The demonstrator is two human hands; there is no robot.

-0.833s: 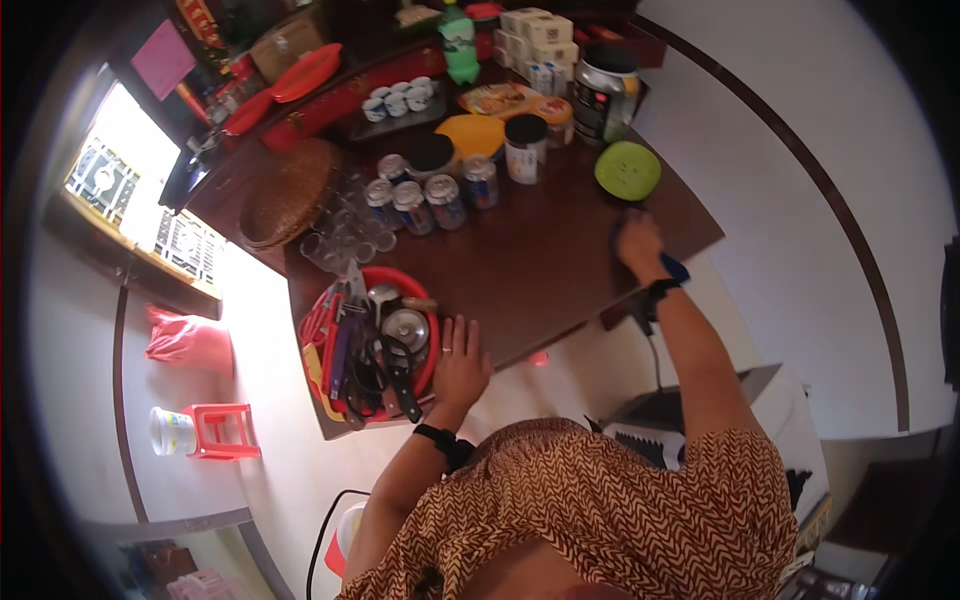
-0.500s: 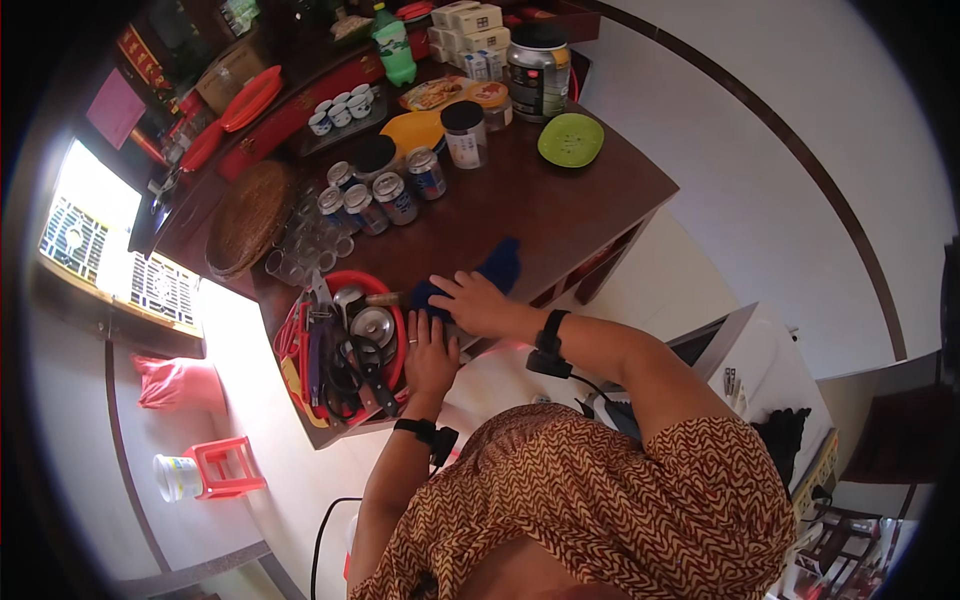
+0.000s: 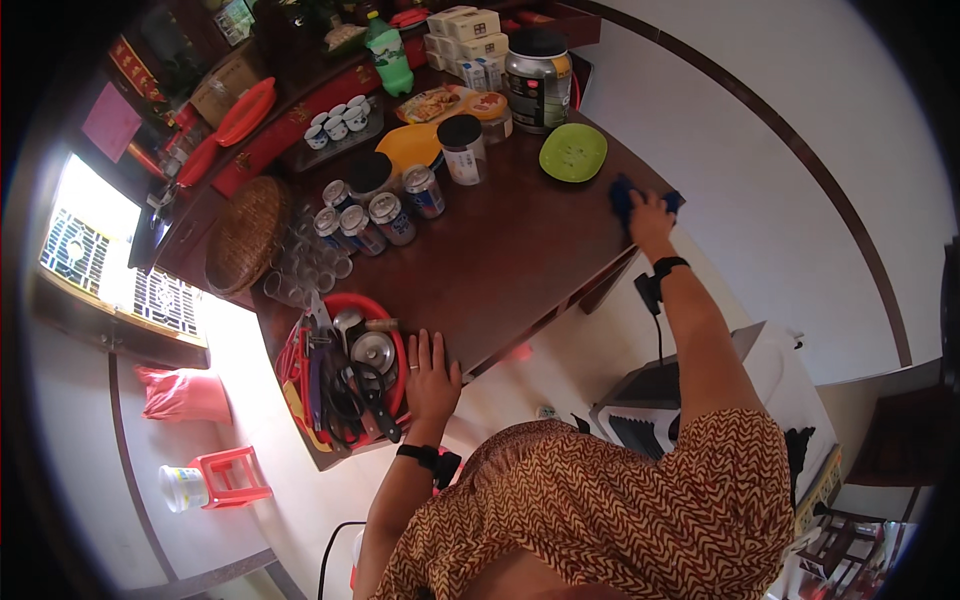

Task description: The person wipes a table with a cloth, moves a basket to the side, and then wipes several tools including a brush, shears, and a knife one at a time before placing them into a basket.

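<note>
The right hand [image 3: 652, 218] presses on the blue cloth [image 3: 622, 200] at the table's [image 3: 500, 270] right-hand corner; whether it's clenched, I can't tell. Moments ago both were beside the left hand [image 3: 433, 385], splayed flat near the red basin [image 3: 403, 365]. Beyond, the cans [image 3: 391, 220] bear printed labels.

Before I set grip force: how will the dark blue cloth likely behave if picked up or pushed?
The dark blue cloth will probably flop rather than hold shape: it lies crumpled under the right hand. Pushed outward, it might droop over the edge, being near a corner of the tabletop.
</note>
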